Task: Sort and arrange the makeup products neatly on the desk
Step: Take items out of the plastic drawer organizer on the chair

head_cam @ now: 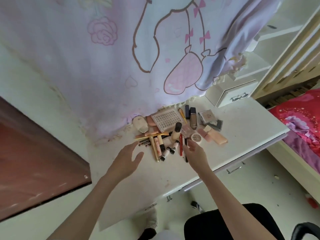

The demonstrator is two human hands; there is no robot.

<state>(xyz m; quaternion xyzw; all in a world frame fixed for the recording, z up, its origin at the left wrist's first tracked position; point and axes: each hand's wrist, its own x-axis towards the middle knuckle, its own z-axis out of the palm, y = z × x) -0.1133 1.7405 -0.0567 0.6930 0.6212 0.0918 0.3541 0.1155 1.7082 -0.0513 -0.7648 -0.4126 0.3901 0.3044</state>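
White glossy desk (242, 122), scuffed; pastel cartoon-print curtain (121, 58) draped to its back edge; red floral bedding (301, 118) at right. Makeup pile (176, 134) mid-desk: slim pencils, squat tubes, round compact (196, 138), ribbed clear tray (167, 120). Left hand (127, 159) splayed, holding nothing, just short of the pencils. Right hand (194, 152) loosely spread beside the compact; contact possibly, unclear.

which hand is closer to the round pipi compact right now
Right. The right hand is just below the round compact, its fingertips almost at the rim. The left hand is well off to the compact's left, past the cluster of tubes and pencils.
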